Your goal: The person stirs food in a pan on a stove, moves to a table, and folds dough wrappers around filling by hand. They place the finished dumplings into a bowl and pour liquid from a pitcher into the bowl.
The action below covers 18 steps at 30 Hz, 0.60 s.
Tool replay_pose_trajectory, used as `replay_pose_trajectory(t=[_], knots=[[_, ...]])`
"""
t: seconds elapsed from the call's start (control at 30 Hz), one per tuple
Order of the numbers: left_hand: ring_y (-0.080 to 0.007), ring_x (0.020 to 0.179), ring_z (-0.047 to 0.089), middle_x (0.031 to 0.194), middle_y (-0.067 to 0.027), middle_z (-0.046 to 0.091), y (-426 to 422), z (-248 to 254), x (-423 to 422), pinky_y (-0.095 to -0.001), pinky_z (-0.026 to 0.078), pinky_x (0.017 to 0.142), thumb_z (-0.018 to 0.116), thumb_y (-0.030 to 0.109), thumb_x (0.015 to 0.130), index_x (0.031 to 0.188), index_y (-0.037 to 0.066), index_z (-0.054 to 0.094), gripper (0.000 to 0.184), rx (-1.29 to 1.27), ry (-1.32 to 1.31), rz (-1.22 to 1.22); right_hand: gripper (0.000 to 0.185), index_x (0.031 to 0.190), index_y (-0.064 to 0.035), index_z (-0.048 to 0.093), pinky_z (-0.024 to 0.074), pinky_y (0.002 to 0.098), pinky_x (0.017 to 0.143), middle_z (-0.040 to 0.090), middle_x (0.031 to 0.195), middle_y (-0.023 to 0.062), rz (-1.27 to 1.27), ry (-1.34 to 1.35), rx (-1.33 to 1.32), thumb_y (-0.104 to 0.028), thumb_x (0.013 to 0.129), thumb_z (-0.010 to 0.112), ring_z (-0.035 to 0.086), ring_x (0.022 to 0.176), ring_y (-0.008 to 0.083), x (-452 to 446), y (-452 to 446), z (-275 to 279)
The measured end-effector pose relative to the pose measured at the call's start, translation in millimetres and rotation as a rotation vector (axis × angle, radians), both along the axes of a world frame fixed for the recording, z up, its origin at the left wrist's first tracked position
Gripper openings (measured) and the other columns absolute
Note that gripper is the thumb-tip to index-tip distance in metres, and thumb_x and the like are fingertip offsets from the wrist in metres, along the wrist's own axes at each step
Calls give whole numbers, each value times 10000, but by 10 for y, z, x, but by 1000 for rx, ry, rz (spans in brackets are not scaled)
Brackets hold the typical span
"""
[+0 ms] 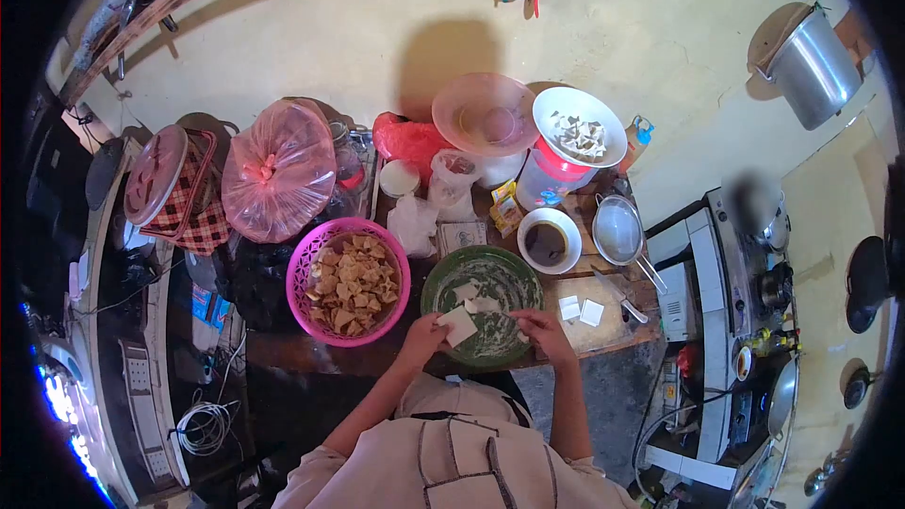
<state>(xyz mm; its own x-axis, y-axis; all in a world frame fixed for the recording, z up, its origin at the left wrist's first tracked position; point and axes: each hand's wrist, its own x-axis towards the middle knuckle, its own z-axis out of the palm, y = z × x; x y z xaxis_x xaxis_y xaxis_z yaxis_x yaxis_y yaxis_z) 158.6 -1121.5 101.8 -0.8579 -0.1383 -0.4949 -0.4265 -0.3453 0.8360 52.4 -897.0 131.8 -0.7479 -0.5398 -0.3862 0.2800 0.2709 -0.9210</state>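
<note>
Over the left rim of a green bowl (500, 347) smeared with white paste, my left hand (426, 337) holds a pale square sheet (458, 327). My right hand (547, 336) is at the bowl's right rim, fingers pinched together; what they hold, if anything, is too small to make out. Pale pieces (482, 303) lie inside the bowl. Two small stacks of white squares (591, 312) rest on a board to the right, beside a knife (622, 298). A pink basket (298, 294) full of brownish pieces stands to the left.
Behind the green bowl are a bowl of dark liquid (547, 241), plastic bags (412, 224) and yellow packets (505, 209). A strainer (618, 230) lies at the right. A white bowl (610, 156) sits on a container. A tied pink bag (280, 170) stands back left.
</note>
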Motion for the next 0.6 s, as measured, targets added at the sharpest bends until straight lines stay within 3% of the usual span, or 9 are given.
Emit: replay_pose_trajectory(t=[0.07, 0.13, 0.33, 0.53, 0.6], knots=[[-147, 803, 588, 903, -97, 591, 1, 93, -134, -265, 490, 714, 521, 135, 840, 1038, -39, 499, 264, 239, 22, -13, 200, 976, -23, 616, 407, 227, 722, 592, 833, 3, -34, -51, -109, -134, 825, 547, 510, 791, 76, 43, 51, -71], [-151, 823, 590, 940, -95, 586, 7, 159, -229, -273, 496, 743, 510, 134, 849, 1085, -41, 478, 295, 375, 57, -48, 198, 970, -20, 620, 407, 229, 735, 596, 843, 1, -33, 62, -144, -127, 818, 553, 513, 794, 80, 81, 45, -6], [-208, 979, 553, 1078, -134, 541, -48, 337, -317, -336, 458, 864, 499, 156, 849, 1116, -61, 438, 349, 609, 85, -170, 205, 960, -9, 627, 400, 240, 770, 610, 866, 23, -91, 159, -165, -115, 795, 569, 530, 818, 109, 136, 101, 26], [-210, 988, 549, 1094, -146, 526, 67, 453, -346, -314, 470, 846, 457, 98, 862, 1151, -59, 406, 333, 742, 86, -119, 204, 947, -9, 632, 396, 249, 793, 622, 904, 52, -138, 167, -177, -121, 781, 591, 542, 846, 126, 199, 108, 65], [-193, 978, 547, 1079, -123, 536, 114, 394, -327, -294, 454, 851, 465, 101, 860, 1145, -49, 424, 325, 636, 74, -76, 211, 946, -9, 632, 399, 252, 794, 625, 906, 56, -166, 187, -165, -131, 776, 602, 546, 845, 128, 216, 126, 12]])
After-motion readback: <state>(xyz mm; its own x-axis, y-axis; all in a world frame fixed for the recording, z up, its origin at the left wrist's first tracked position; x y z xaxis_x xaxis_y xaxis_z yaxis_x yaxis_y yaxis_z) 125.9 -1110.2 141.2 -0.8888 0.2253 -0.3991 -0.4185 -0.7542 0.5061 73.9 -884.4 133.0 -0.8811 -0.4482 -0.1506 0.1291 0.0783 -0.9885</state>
